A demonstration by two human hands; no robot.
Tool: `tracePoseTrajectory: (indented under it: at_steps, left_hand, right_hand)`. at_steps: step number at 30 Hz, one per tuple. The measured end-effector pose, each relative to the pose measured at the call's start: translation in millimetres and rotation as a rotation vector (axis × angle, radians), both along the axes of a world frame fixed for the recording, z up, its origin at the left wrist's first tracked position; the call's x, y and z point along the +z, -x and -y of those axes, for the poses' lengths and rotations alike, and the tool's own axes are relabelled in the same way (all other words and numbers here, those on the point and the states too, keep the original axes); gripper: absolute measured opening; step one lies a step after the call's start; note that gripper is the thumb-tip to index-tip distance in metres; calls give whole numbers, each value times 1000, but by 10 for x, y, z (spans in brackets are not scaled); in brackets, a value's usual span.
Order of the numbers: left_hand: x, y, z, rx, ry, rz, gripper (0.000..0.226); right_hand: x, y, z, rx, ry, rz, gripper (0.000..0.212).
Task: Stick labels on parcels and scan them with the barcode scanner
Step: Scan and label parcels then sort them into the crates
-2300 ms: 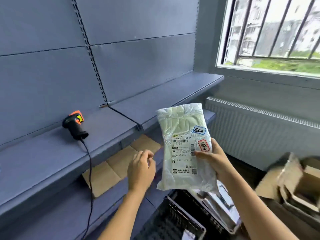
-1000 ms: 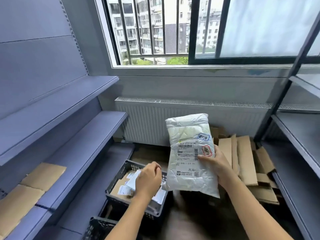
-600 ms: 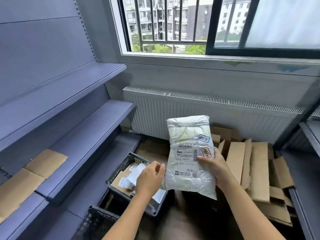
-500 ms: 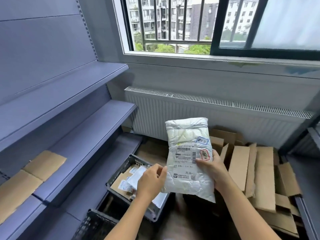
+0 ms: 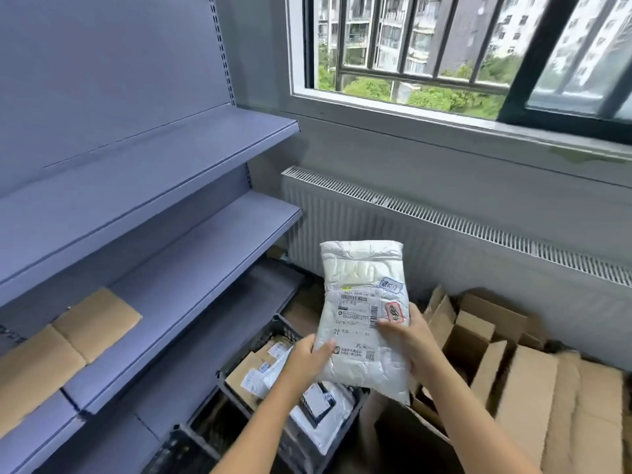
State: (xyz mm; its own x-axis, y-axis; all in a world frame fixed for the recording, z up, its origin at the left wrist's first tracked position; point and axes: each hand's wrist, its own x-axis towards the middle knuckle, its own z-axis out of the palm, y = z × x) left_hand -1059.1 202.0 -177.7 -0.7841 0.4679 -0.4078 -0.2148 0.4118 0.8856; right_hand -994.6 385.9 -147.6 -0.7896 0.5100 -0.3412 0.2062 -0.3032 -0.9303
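Note:
A white plastic parcel [image 5: 362, 278] stands upright in the air in front of me, held in both hands. It carries a printed shipping label [image 5: 355, 316] with barcodes, a blue sticker [image 5: 391, 286] and a red sticker [image 5: 394, 312]. My right hand [image 5: 408, 336] grips its right edge, thumb on the label by the red sticker. My left hand [image 5: 309, 357] holds the lower left corner, thumb on the front. The barcode scanner is out of view.
Below the parcel a black plastic crate [image 5: 270, 340] holds several more parcels [image 5: 321, 405]. Flattened and open cardboard boxes [image 5: 533, 398] pile on the floor at the right. Blue-grey shelves [image 5: 191, 258] run along the left, with cardboard sheets [image 5: 68, 336] on one. A radiator [image 5: 444, 234] sits under the window.
The view has swung right, away from the shelf with the scanner, toward the window and crate. My left hand, free before, has come onto the parcel's lower left corner. The right grip is unchanged.

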Motion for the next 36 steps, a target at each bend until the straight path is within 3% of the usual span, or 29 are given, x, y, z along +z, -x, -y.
tracePoseTrajectory:
  at_steps: [3, 8, 12, 16, 18, 20, 24, 26, 29, 32, 36]
  left_hand:
    - [-58, 181, 223, 113, -1, -16, 61]
    - [-94, 397, 620, 366, 10, 4, 27]
    - [-149, 417, 878, 591, -47, 55, 21]
    - [-309, 398, 888, 745, -21, 109, 36]
    - [-428, 391, 806, 792, -24, 146, 29]
    - [-615, 384, 673, 826, -28, 193, 32]
    - [-1292, 293, 451, 887, 28, 270, 72]
    - [-1637, 219, 334, 915, 8, 342, 58]
    - [-2059, 143, 189, 980, 8, 411, 69]
    - [-2462, 103, 109, 942, 28, 484, 45]
    - [-3106, 22, 18, 981, 39, 579, 57]
  right_hand:
    - [-114, 347, 84, 113, 29, 38, 42]
    - [-321, 932, 256, 278, 80, 119, 45]
    - [-439, 1336, 405, 447, 80, 189, 38]
    - [-496, 1663, 450, 601, 31, 246, 34]
    - [-550, 1795, 414, 650, 15, 270, 25]
    - [-671, 1929, 339, 709, -11, 312, 14]
    - [-1054, 2039, 240, 822, -40, 435, 9]
    - [-1297, 2043, 226, 876, -34, 506, 14]
    - [-1717, 1998, 224, 953, -57, 594, 17]
    - [-2238, 1867, 219, 1015, -78, 662, 14]
    - [-2996, 1659, 259, 1099, -79, 743, 15]
